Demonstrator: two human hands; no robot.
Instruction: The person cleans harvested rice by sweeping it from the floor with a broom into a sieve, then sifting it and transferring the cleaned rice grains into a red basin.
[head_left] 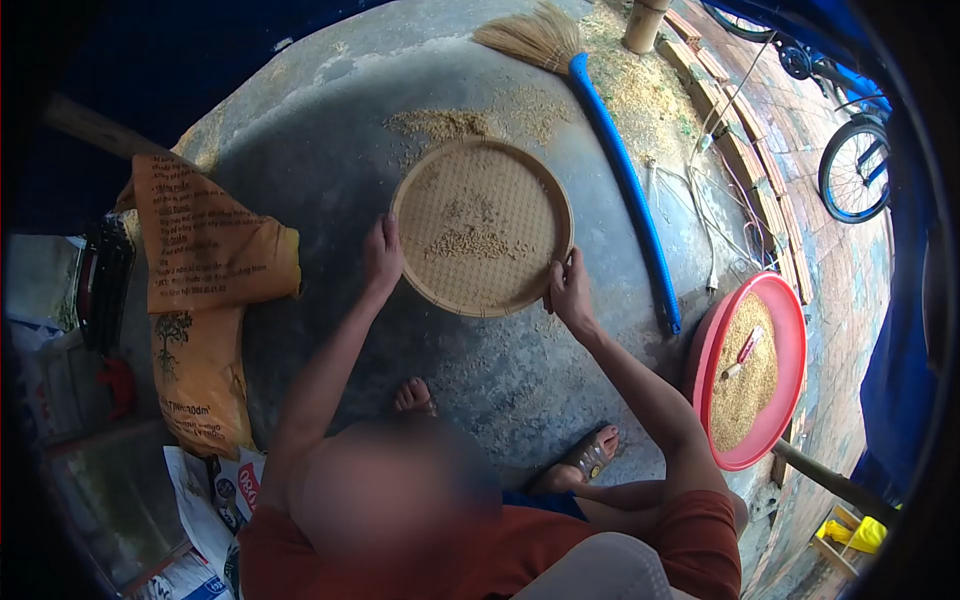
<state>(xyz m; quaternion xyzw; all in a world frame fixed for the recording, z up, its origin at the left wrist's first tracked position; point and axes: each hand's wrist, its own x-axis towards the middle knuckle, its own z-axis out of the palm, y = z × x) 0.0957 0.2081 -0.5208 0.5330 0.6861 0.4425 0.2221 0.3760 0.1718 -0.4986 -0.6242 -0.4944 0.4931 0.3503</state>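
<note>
Both of my hands hold a round woven bamboo tray (520, 190) just above the concrete floor. My left hand (383, 255) grips its left rim and my right hand (568, 290) grips its lower right rim. A small patch of husked grain (468, 243) lies near the tray's middle. More grain and chaff (440, 123) is scattered on the floor beyond the tray. My feet (590, 455) in sandals rest on the floor below the tray.
A broom with a blue handle (625, 175) lies to the tray's right. A red basin (790, 330) of grain with a small scoop stands at the right. An orange printed sack (200, 270) lies at the left. A bicycle (855, 165) stands at the upper right.
</note>
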